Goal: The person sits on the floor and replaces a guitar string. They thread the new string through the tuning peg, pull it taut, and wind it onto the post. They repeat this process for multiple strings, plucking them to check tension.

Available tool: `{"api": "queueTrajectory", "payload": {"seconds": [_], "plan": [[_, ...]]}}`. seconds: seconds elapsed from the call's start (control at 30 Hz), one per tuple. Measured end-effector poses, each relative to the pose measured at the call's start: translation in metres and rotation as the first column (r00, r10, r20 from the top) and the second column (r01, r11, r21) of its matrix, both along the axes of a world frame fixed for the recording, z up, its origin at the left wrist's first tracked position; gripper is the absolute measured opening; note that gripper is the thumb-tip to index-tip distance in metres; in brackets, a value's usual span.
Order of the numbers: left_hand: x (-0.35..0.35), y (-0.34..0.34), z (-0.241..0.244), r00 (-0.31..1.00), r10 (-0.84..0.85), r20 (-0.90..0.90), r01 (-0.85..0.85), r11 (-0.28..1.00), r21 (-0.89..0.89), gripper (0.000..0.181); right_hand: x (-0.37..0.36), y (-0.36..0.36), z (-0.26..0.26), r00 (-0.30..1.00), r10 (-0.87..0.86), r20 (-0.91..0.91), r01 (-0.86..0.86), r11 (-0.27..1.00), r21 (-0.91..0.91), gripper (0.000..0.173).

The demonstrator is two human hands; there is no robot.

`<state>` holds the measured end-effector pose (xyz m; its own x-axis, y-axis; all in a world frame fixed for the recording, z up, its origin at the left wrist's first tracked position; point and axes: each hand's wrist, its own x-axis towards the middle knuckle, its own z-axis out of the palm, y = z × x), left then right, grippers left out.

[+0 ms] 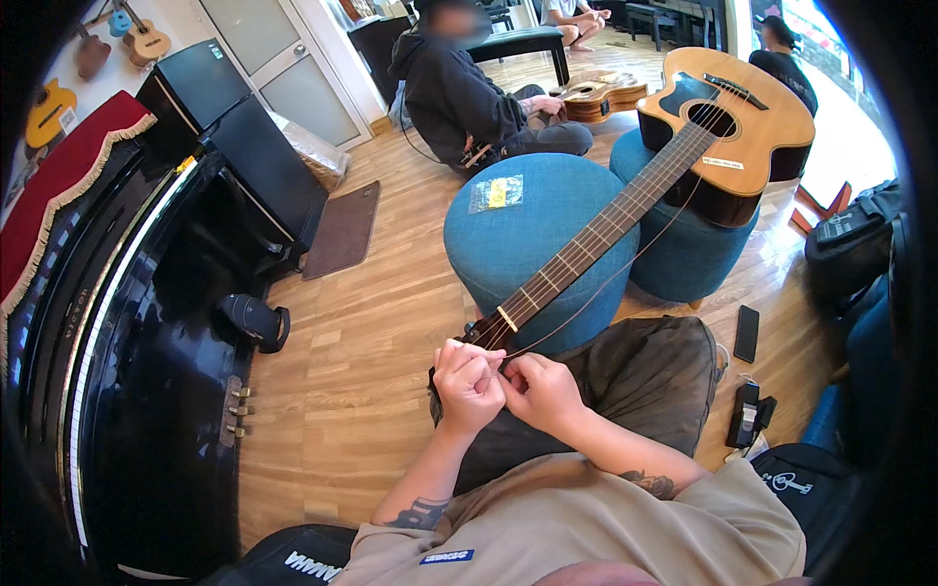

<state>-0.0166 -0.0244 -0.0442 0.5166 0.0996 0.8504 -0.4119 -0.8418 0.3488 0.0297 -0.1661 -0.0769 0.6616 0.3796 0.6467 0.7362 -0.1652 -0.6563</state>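
An acoustic guitar (755, 139) lies face up, its body on a blue upholstered stool (681, 256) and its neck crossing a second blue stool (484, 242) toward me. My left hand (469, 384) is closed at the headstock, its fingertips pinching a thin guitar string (608, 282). My right hand (538, 388) touches it from the side, fingers curled on the same string near its end. The loose string bows out beside the neck and runs up to the guitar's body. The headstock is mostly hidden behind my hands. A small plastic packet (497, 194) lies on the nearer stool.
A black upright piano (168, 351) stands at the left, with a black fridge (242, 139) behind it. A seated person (469, 95) holds another guitar (601, 97) ahead. A phone (747, 334), a black device (745, 414) and black bags (850, 234) lie at the right.
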Motion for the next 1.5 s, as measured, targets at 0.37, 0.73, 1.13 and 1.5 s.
{"api": "queueTrajectory", "payload": {"seconds": [0.37,0.73,1.13,1.5], "plan": [[0.007,0.005,0.005,0.999,-0.024,0.024,0.024,0.999,-0.022,0.053,-0.01,0.002,-0.004,0.577,0.411,-0.706,-0.179,0.907,0.381,0.023],[-0.004,0.007,0.005,0.998,-0.061,-0.032,0.059,0.996,-0.074,0.049,-0.003,0.011,0.0,0.878,0.234,-0.417,-0.226,0.972,0.068,0.032],[-0.002,0.005,0.003,0.995,-0.077,-0.056,0.072,0.994,-0.087,0.049,0.024,-0.046,0.028,0.951,0.209,-0.226,-0.207,0.978,0.032,0.016],[-0.001,0.001,0.015,0.991,-0.093,-0.094,0.084,0.992,-0.095,0.05,0.386,-0.383,0.209,0.38,-0.747,0.545,0.916,0.386,-0.11,0.057]]}}
